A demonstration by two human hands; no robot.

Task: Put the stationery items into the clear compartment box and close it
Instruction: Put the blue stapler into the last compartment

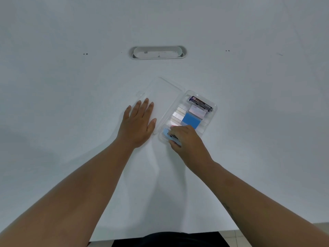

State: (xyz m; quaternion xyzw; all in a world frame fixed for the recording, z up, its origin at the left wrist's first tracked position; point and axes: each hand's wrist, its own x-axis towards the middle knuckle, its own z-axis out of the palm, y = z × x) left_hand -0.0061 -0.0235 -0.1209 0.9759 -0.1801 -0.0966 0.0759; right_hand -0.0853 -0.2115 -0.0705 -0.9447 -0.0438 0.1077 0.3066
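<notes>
Table: white, with an oval slot at the far middle.
Box: clear, it lies open on the table, right of centre and turned at an angle.
Lid: it is folded out flat to the left of the box, touching the table.
Left hand: it lies flat, palm down, on the near part of the lid; the fingers are straight and slightly spread, and they hold nothing.
Right hand: it is at the near corner of the box, with the fingers curled around a stapler.
Stapler: light blue with a dark metal part; its front end sticks out to the left of the fingers, the rest is covered by the hand. It is at the near end of the box; I cannot tell if it already rests on the bottom.
Blue pad: in the box, just beyond the right hand's knuckles.
Dark case: long, at the far end of the box.
Pale pieces: white and pinkish, in the narrow compartments on the left side of the box; too blurred to name them.
</notes>
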